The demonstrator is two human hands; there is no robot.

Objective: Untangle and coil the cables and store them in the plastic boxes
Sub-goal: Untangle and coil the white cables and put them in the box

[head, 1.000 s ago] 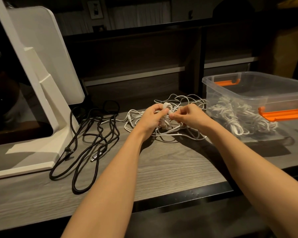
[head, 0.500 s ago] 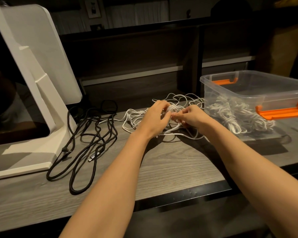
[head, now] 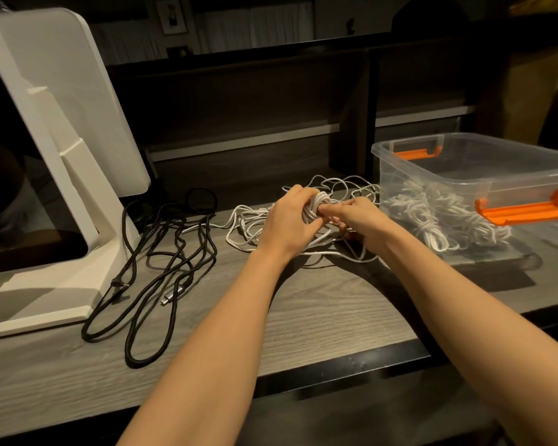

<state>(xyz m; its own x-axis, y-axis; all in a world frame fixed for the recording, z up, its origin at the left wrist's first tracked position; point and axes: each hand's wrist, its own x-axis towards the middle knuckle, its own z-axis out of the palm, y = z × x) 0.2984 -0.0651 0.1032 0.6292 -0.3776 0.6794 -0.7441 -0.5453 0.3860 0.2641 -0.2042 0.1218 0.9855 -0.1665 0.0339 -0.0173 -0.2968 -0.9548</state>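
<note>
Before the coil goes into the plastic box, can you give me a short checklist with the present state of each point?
1. Left hand grips the white coil: ok.
2. Right hand pinches the cable at the coil: ok.
3. Coil free of the loose white cable on the desk: not ok, strands still lead under the hands.
4. Plastic box open, lid off: ok.
5. Room in the box beside the stored white bundles: ok.
6. Coil end secured: cannot tell.

One head-worn view, looking forward and down, seemingly near.
</note>
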